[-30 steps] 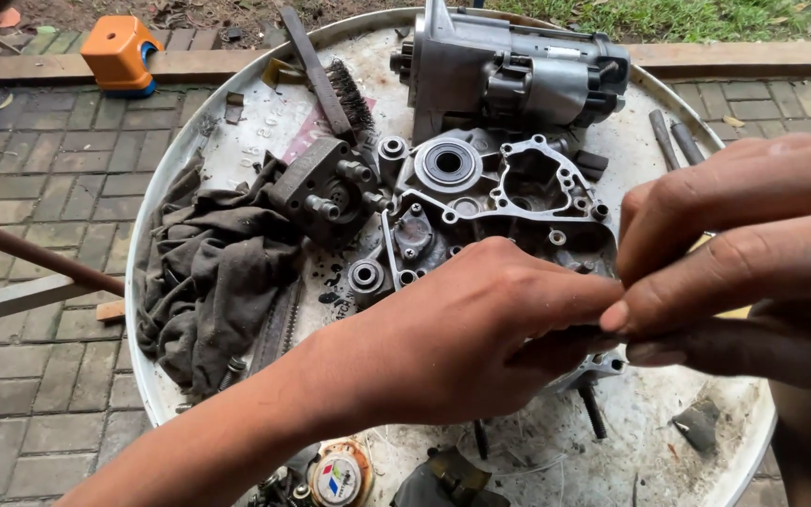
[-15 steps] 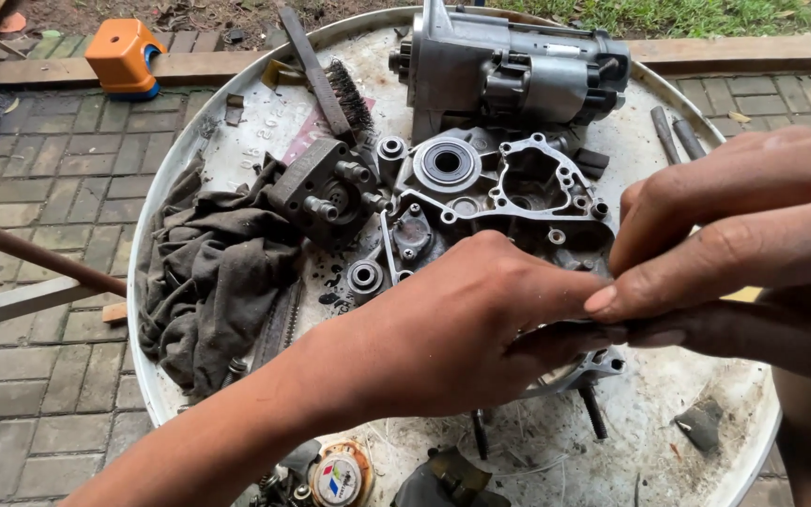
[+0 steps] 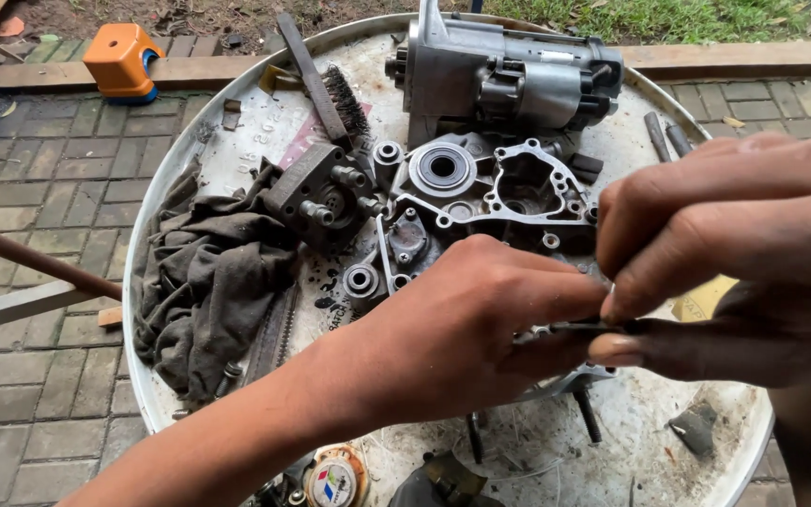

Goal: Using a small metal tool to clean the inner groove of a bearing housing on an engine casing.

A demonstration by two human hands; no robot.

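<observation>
Low in the frame, the left hand point(image 3: 462, 329) and right hand point(image 3: 715, 253) meet, fingertips pinching a thin dark metal piece point(image 3: 565, 328) between them. Behind them, at centre, an engine casing point(image 3: 490, 192) lies flat on a round white tray point(image 3: 237, 122). A grey motor housing point(image 3: 509, 80) stands at the top. A dirty rag point(image 3: 204, 282) is heaped at left, a wire brush point(image 3: 330, 89) above it.

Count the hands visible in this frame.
2: the left hand reaches in from the lower left, and the right hand comes from the right; both pinch a thin metal piece.
</observation>
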